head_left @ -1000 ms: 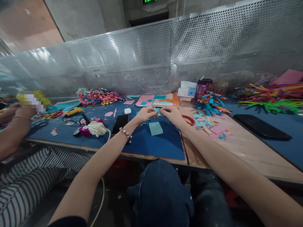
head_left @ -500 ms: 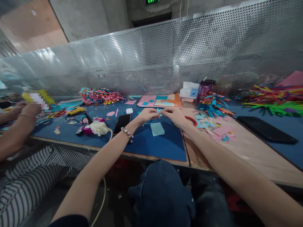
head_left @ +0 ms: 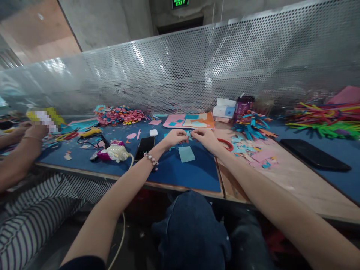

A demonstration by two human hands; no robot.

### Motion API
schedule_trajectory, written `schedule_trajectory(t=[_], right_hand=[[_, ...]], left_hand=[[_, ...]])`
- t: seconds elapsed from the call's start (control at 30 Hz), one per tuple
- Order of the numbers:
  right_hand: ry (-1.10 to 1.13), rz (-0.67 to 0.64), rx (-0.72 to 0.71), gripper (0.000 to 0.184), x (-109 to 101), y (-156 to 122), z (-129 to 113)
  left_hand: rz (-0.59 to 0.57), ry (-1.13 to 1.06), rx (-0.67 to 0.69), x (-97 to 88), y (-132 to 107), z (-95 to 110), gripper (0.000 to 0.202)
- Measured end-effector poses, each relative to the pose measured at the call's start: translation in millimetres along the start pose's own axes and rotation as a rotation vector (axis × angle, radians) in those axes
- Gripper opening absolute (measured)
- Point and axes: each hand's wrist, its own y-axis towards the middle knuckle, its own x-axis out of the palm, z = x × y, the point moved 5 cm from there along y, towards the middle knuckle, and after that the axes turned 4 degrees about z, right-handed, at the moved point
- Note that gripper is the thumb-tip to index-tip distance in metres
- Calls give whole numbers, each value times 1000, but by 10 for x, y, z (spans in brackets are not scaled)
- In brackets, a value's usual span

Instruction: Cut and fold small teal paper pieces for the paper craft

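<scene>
Between my fingertips, over the blue mat, is a small piece of light blue paper. My left hand, with a beaded bracelet on its wrist, pinches it from the left. From the right, my right hand pinches its other edge, fingers closed. Light blue paper squares lie on the mat just below my hands. Red-handled scissors rest beside my right wrist, partly hidden by it. A black phone lies left of my left wrist.
Behind stand coloured paper sheets, a tissue pack and a purple cup. Paper scraps and a black tablet-like slab lie right. A power strip with a cord sits left. A co-worker's hand is at far left.
My hands stay almost in place, still pinching the small paper, which shows slightly more upright between the fingertips. The view has shifted very slightly.
</scene>
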Motion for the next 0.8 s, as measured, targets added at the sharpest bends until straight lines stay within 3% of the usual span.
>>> schedule_trajectory(t=[0.53, 0.63, 0.8], right_hand=[[-240, 234, -201, 8, 60, -56, -103], [-68, 196, -53, 13, 38, -43, -48], [580, 41, 364, 15, 56, -47, 180]], left_hand=[[13, -56, 15, 31, 15, -14, 10], [22, -50, 13, 17, 13, -6, 11], [-1, -165, 2, 17, 7, 17, 15]])
